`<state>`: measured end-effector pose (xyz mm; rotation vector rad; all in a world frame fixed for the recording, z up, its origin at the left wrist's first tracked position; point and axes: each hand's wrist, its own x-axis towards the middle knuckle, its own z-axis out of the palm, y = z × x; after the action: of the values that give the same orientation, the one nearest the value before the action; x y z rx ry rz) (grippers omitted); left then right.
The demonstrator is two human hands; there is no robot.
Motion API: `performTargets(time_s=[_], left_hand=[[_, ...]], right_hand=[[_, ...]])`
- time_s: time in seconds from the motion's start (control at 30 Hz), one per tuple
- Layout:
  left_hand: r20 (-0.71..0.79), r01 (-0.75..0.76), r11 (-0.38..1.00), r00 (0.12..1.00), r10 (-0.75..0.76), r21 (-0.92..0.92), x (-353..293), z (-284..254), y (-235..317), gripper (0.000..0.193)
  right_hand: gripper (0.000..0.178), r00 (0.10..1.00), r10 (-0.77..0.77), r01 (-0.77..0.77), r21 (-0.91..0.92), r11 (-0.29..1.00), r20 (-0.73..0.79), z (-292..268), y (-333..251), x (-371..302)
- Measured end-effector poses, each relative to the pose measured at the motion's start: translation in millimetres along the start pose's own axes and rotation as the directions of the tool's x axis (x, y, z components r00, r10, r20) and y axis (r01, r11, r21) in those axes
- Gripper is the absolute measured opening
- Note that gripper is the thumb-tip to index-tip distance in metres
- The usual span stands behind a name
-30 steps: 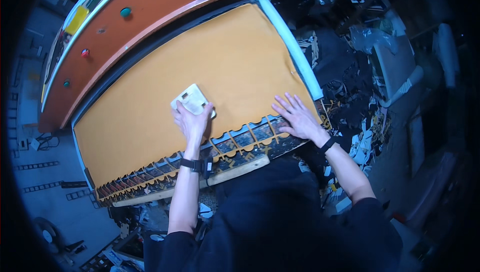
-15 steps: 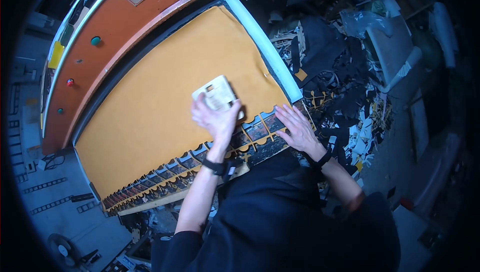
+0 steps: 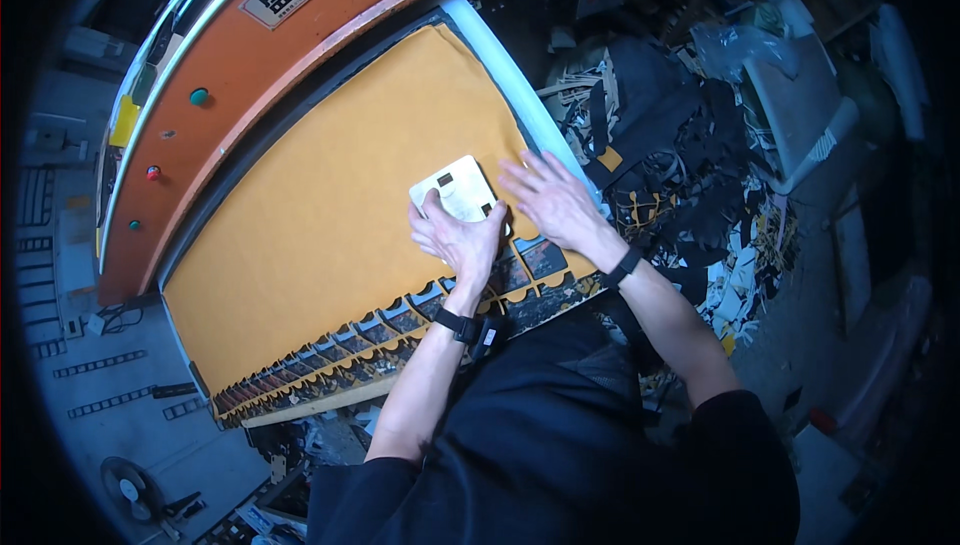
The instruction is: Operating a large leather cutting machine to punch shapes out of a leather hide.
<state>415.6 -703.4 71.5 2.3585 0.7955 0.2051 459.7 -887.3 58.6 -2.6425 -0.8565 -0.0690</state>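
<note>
A tan sheet of material [image 3: 330,185] covers most of the machine bed, and along its near edge runs a strip of cut-out openings [image 3: 400,330] with thin tan webs left between them. My left hand [image 3: 455,240] is closed around a pale rectangular cutting die [image 3: 460,190] with dark slots in its top, over the sheet just beyond the cut row. Whether the die touches the sheet I cannot tell. Just right of the die, my right hand [image 3: 555,205] is open, fingers spread, over the sheet's right edge; nothing is in it.
An orange machine beam [image 3: 230,95] with green and red buttons arcs across the far left side. A pale blue rail [image 3: 520,80] borders the bed on the right. Beyond it lie dark scraps [image 3: 670,125] and white offcuts [image 3: 735,285]. A fan [image 3: 130,490] stands at lower left.
My right hand has moved up and left from the cut strip toward the die. My left hand has shifted the die slightly right. The whole view has also shifted a little.
</note>
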Motion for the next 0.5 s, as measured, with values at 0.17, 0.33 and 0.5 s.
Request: performTargets(time_s=[0.17, 0.33, 0.5], left_hand=[[-0.001, 0.016, 0.999, 1.000, -0.016, 0.037, -0.7, -2.1, -5.8, 0.112], [0.016, -0.007, 1.000, 1.000, 0.007, 0.025, -5.1, 5.0, -0.6, 0.114], [0.045, -0.021, 1.000, 0.999, 0.021, 0.011, -9.5, 10.4, 9.8, 0.115]], right_hand=[[0.057, 0.976, -0.076, 0.088, -0.052, 0.995, 0.205, 9.0, 8.2, 8.4], [0.051, 0.992, -0.049, 0.045, 0.043, 0.998, 0.119, 4.8, 30.9, 6.4], [0.053, 0.995, -0.019, -0.005, 0.240, 0.971, 0.098, 1.1, 50.6, 6.7]])
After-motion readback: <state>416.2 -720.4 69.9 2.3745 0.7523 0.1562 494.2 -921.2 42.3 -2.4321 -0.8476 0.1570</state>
